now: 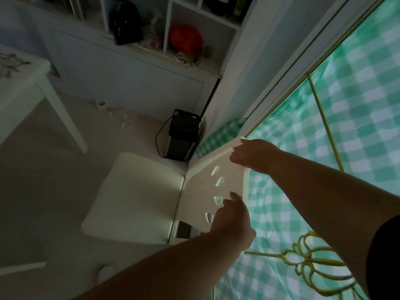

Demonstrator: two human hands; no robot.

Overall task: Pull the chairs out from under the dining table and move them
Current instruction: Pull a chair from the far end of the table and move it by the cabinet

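A white chair (pixel 134 198) stands on the floor with its back against a green checked curtain behind glass. Its backrest (pixel 207 191) has several leaf-shaped cut-outs. My right hand (pixel 253 156) grips the far end of the backrest's top edge. My left hand (pixel 233 221) holds the near end of that edge, fingers over the front face. Part of the white dining table (pixel 23 83), with one leg, shows at the far left.
A black box-shaped appliance (pixel 183 135) with a cord sits on the floor in the corner just beyond the chair. A white shelf cabinet (pixel 138 61) with a black bag and an orange object stands behind. Open floor lies left of the chair.
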